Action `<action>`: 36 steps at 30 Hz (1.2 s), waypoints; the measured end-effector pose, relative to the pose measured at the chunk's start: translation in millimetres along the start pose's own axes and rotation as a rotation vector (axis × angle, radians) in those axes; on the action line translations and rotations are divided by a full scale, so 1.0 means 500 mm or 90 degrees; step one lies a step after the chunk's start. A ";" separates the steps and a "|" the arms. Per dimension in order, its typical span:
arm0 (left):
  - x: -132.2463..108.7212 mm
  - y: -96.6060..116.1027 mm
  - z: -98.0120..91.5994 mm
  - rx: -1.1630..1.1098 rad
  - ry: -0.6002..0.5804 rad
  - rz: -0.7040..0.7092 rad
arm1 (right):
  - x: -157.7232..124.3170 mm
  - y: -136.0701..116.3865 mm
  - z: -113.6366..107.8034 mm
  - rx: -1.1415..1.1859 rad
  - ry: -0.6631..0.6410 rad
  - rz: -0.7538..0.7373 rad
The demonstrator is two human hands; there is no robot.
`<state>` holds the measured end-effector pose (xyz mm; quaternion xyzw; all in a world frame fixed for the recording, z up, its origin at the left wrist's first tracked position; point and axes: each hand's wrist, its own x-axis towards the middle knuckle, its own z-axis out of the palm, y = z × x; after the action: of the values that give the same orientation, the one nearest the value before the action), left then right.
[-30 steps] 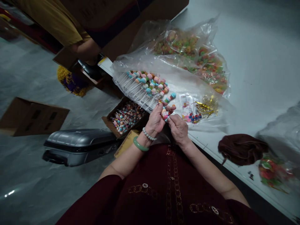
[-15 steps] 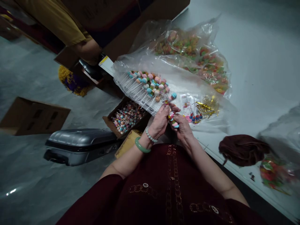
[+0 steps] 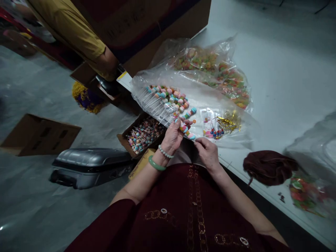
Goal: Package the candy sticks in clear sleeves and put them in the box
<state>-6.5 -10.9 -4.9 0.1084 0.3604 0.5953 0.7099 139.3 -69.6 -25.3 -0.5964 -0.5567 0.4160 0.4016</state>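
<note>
My left hand [image 3: 172, 137] grips a candy skewer [image 3: 185, 129] of pastel blue, pink and white sweets, just above a pale bead bracelet and a green bangle. My right hand [image 3: 207, 153] is close by, its fingertips pinched at the skewer's lower end; I cannot tell whether they hold it. Beyond my hands, many similar skewers [image 3: 168, 99] lie in a bunch on clear plastic. To their right are small printed packets [image 3: 208, 127] and gold twist ties [image 3: 228, 122]. A clear bag of colourful sweets [image 3: 210, 64] sits farther on.
An open cardboard box of wrapped lollipops [image 3: 144, 134] is left of my hands, above a grey suitcase [image 3: 89, 168]. A white table [image 3: 283, 70] extends right, holding a dark red cloth [image 3: 269, 168]. A person in a yellow sleeve [image 3: 78, 31] stands at the top left.
My right hand has moved down and right toward the skewer's end, and its grip looks looser. The skewer now tilts more across my left hand. The whole view has shifted slightly.
</note>
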 end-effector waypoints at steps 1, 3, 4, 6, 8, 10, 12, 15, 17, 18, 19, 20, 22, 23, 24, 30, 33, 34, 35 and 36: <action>-0.006 0.000 0.003 0.000 -0.011 -0.001 | -0.009 -0.001 0.001 -0.012 0.013 -0.023; -0.021 -0.003 0.010 0.008 -0.037 0.000 | -0.020 -0.007 0.009 0.054 0.015 -0.017; -0.030 -0.006 0.014 0.016 -0.047 0.001 | -0.024 -0.012 0.015 0.129 0.000 0.019; -0.048 -0.013 0.022 0.040 -0.051 0.005 | -0.027 -0.020 0.025 0.332 -0.067 0.130; -0.066 -0.018 0.026 0.063 -0.036 0.007 | -0.030 -0.024 0.030 0.546 -0.178 0.240; -0.083 -0.020 0.026 0.075 -0.033 -0.008 | -0.037 -0.020 0.027 0.698 -0.299 0.314; -0.096 -0.016 0.020 0.080 -0.054 -0.038 | -0.048 -0.011 0.018 0.782 -0.382 0.359; -0.110 -0.002 0.011 0.087 -0.068 -0.028 | -0.067 0.008 0.005 0.817 -0.426 0.399; -0.117 0.011 0.009 0.074 -0.048 -0.001 | -0.078 0.018 0.001 0.804 -0.434 0.395; -0.120 0.016 0.010 0.062 -0.037 0.001 | -0.083 0.021 0.001 0.794 -0.427 0.381; -0.124 0.019 0.011 0.053 -0.026 -0.005 | -0.087 0.023 0.001 0.782 -0.414 0.363; -0.128 0.020 0.014 0.046 -0.016 -0.012 | -0.090 0.023 0.002 0.774 -0.402 0.347; -0.138 0.015 0.020 0.044 -0.006 -0.015 | -0.096 0.020 0.007 0.778 -0.405 0.335; -0.143 0.009 0.022 0.047 -0.007 -0.008 | -0.099 0.016 0.010 0.795 -0.419 0.341; -0.149 0.002 0.025 0.049 -0.011 0.002 | -0.102 0.011 0.014 0.819 -0.438 0.353; -0.182 -0.026 0.023 0.064 -0.036 -0.007 | -0.120 -0.015 0.033 0.834 -0.442 0.354; -0.186 -0.015 0.009 0.100 -0.033 -0.041 | -0.127 -0.004 0.036 0.671 -0.294 0.284; -0.184 -0.009 0.002 0.108 -0.026 -0.031 | -0.129 0.003 0.035 0.610 -0.243 0.255; -0.180 -0.003 -0.006 0.110 -0.018 -0.011 | -0.131 0.011 0.034 0.546 -0.202 0.222; -0.174 0.003 -0.014 0.105 -0.005 0.009 | -0.134 0.017 0.032 0.479 -0.171 0.181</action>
<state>-14.9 -93.0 24.3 0.1713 0.4044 0.5680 0.6961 124.8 -136.9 -35.5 -0.4196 -0.3260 0.7153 0.4539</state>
